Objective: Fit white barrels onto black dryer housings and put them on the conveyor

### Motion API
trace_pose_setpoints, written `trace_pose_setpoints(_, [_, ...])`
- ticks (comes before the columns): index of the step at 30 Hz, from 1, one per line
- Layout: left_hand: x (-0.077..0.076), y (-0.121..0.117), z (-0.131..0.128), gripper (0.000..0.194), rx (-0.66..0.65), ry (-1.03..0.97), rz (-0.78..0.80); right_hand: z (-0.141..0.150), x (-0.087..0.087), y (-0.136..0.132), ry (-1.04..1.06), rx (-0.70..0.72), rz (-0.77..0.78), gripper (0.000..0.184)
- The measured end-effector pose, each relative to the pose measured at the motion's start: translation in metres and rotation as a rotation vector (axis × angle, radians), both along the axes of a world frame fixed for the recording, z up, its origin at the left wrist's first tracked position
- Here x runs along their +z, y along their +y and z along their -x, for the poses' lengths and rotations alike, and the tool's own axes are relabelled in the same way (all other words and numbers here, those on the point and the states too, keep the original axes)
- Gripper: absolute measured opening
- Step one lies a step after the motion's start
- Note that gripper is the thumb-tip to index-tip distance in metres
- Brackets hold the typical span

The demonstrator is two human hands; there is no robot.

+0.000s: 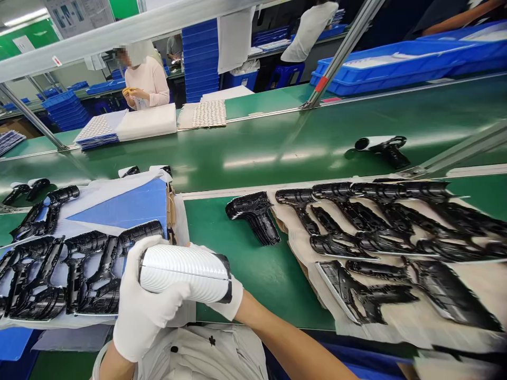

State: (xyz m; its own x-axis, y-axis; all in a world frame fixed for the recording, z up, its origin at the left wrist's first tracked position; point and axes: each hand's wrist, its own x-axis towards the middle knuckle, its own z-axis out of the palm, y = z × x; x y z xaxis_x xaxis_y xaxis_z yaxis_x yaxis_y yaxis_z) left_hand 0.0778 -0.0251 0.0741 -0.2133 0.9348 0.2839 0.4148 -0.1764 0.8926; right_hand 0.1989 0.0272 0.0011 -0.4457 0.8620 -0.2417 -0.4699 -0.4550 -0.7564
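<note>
While a smooth green belt (277,163) is stretching from side to side with a soft gloss, a matching green bench (253,285) is lying in front of it. On the right, a sheet of pale paper (400,319) is carrying rows of hollow, pistol-shaped black shells (380,245), their inner faces ribbed and jagged. On the left, more black shells (89,269) are resting on a stack topped by a flat blue sheet (137,203). Beyond the belt, shallow blue plastic bins (384,71) are standing at the right, and a person in a pale top (148,84) is sitting farther left. Nearer, the left hand (146,311), in a white glove, is closing around the left end of a white casing (184,269), its thumb lying across the front. The right hand (225,298), also gloved, is reaching behind the casing; its fingers are mostly hidden, so I cannot tell how tightly they are curling. Held up over the bench, between the two groups of shells, the casing is showing a rounded barrel shape, fine wavy ridges, a black right end and a thin lengthwise seam (184,272).
</note>
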Motion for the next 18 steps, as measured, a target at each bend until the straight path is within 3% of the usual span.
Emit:
trace_pose_setpoints(3, [0.0,0.001,0.002,0.033,0.042,0.021,0.033,-0.002,0.004,-0.004,0.105,-0.035,0.33,0.028])
trace_pose_setpoints(5, [0.0,0.003,0.002,0.035,0.049,-0.006,0.053,-0.006,0.009,-0.005,0.134,0.001,0.483,0.024])
trace_pose_setpoints(11, [-0.001,0.005,0.002,0.043,0.056,-0.057,0.08,-0.01,0.012,0.0,0.146,0.096,0.506,0.025])
trace_pose_setpoints(13, [-0.001,0.005,0.002,0.044,0.065,-0.081,0.107,-0.009,0.009,0.0,0.114,0.112,0.421,0.03])
trace_pose_setpoints(18, [0.001,0.005,0.007,0.047,0.002,-0.03,0.081,-0.008,0.0,0.006,-0.239,0.121,-0.152,0.039])
